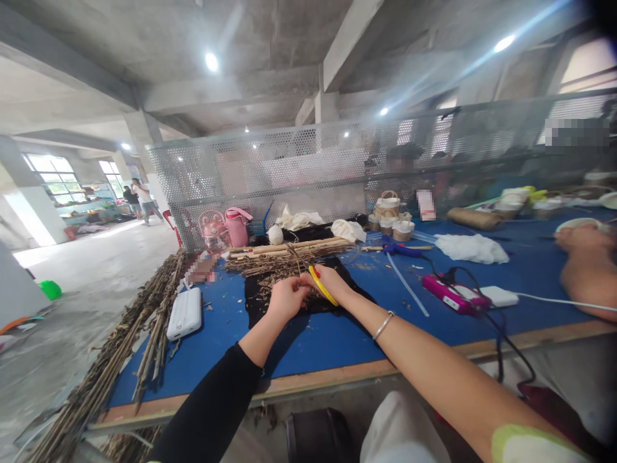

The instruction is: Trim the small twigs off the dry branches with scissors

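- Shears (pixel 324 288) (yellow-handled): grasped by right hand (pixel 332 281).
- Left hand (pixel 288 298): fingers bent; cannot tell what they grasp.
- Cloth (pixel 253 301): beneath both hands, twigs (pixel 258 262) beyond.

Yellow-handled tool (pixel 321 287) slants; brown twigs (pixel 270 263) lie heaped beyond.
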The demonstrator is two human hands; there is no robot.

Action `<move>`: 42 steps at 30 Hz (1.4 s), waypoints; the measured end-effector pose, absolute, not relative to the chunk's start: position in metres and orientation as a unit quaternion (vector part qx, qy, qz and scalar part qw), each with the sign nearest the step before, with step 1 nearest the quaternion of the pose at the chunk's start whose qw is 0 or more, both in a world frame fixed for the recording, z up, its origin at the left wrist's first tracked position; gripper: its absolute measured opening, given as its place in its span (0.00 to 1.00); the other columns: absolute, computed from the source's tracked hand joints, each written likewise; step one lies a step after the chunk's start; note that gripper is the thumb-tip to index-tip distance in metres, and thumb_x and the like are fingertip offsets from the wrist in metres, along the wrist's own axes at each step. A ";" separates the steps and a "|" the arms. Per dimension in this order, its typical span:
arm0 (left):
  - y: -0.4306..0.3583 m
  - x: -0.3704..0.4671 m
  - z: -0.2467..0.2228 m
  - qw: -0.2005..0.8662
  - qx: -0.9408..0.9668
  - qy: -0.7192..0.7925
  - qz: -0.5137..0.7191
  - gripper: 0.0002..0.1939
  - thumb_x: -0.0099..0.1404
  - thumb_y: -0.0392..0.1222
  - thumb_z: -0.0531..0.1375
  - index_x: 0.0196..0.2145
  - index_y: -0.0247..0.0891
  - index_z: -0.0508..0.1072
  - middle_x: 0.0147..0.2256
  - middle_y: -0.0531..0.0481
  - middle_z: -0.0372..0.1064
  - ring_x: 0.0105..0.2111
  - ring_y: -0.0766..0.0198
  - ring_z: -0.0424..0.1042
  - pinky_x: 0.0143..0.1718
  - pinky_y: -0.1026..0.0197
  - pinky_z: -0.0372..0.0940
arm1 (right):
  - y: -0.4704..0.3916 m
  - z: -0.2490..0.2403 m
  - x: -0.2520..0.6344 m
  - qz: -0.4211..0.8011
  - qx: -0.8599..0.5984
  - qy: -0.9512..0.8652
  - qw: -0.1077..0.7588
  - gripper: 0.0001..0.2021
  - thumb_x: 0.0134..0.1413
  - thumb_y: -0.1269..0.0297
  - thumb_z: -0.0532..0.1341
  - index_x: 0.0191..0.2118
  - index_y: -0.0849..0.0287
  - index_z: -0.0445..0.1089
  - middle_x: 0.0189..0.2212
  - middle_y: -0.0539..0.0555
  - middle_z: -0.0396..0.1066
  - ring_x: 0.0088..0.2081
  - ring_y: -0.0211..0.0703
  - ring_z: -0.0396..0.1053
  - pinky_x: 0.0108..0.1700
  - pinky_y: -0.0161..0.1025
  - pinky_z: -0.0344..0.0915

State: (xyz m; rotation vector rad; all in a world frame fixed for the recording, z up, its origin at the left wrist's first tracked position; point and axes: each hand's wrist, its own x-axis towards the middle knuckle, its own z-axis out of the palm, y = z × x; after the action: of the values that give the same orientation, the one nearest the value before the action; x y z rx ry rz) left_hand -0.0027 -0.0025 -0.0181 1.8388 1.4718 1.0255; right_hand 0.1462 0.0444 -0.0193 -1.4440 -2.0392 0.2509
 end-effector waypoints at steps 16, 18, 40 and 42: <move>-0.002 -0.004 -0.015 0.289 0.676 0.543 0.406 0.07 0.57 0.36 0.54 0.32 0.34 0.71 0.21 0.52 0.68 0.17 0.71 0.66 0.18 0.70 0.58 | 0.038 -0.014 0.145 0.116 -0.555 -0.776 0.277 0.22 0.46 0.41 0.55 0.34 0.58 0.60 0.29 0.55 0.69 0.28 0.41 0.65 0.27 0.32 0.52; 0.000 -0.004 -0.018 0.292 0.679 0.538 0.407 0.08 0.57 0.35 0.53 0.33 0.34 0.71 0.22 0.52 0.68 0.18 0.71 0.67 0.19 0.70 0.59 | 0.037 -0.014 0.144 0.121 -0.546 -0.778 0.286 0.23 0.46 0.41 0.55 0.34 0.59 0.59 0.30 0.56 0.69 0.30 0.41 0.65 0.28 0.32 0.53; -0.001 -0.007 -0.017 0.283 0.681 0.552 0.390 0.10 0.57 0.43 0.57 0.33 0.35 0.72 0.21 0.52 0.67 0.17 0.70 0.66 0.18 0.70 0.56 | 0.044 -0.019 0.148 0.091 -0.576 -0.769 0.261 0.24 0.44 0.38 0.54 0.29 0.58 0.64 0.26 0.54 0.69 0.25 0.38 0.63 0.24 0.31 0.48; -0.001 -0.007 -0.016 0.286 0.680 0.551 0.391 0.10 0.57 0.43 0.57 0.33 0.35 0.72 0.21 0.53 0.67 0.17 0.71 0.66 0.18 0.69 0.57 | 0.046 -0.021 0.148 0.094 -0.572 -0.771 0.264 0.24 0.44 0.38 0.54 0.29 0.58 0.64 0.25 0.54 0.69 0.25 0.38 0.63 0.24 0.31 0.48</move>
State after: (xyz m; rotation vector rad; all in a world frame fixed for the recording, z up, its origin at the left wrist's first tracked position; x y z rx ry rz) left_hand -0.0066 -0.0010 -0.0163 1.8172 1.4725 1.0446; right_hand 0.1484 0.0460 -0.0205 -1.5462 -2.0844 0.2545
